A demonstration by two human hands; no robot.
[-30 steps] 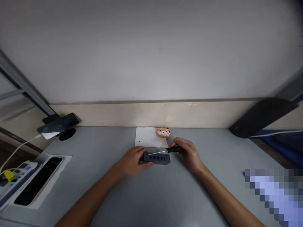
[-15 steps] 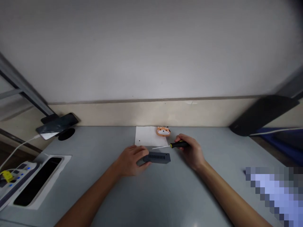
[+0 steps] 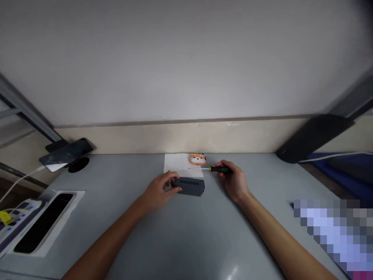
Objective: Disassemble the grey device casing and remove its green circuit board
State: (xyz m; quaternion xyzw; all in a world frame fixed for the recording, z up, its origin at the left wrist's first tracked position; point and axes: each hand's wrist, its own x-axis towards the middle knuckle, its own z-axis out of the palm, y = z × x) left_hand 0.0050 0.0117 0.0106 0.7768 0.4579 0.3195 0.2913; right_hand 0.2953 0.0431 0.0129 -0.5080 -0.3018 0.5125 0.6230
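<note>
My left hand [image 3: 160,190] grips the left end of a dark grey, box-shaped device [image 3: 190,187] between thumb and fingers. A row of vent slots runs along its upper face, and its right end points toward my other hand. In my right hand [image 3: 234,181] is a screwdriver [image 3: 220,169] with a black and yellow handle. Its thin shaft points left, above the device and apart from it. Behind the device lies a white sheet of paper [image 3: 177,162]. An orange case with an animal face [image 3: 197,159] rests at the paper's right side, by the wall.
At left, a phone [image 3: 43,223] lies on white paper beside a power strip [image 3: 17,221] with a yellow plug. Another phone [image 3: 67,154] leans on a stand. A dark cylinder [image 3: 314,138] stands at the back right; a pixelated area covers the lower right.
My left hand has tilted the device so more of its front side shows. The screwdriver is raised slightly, its shaft now nearly level. The whole view has shifted a little.
</note>
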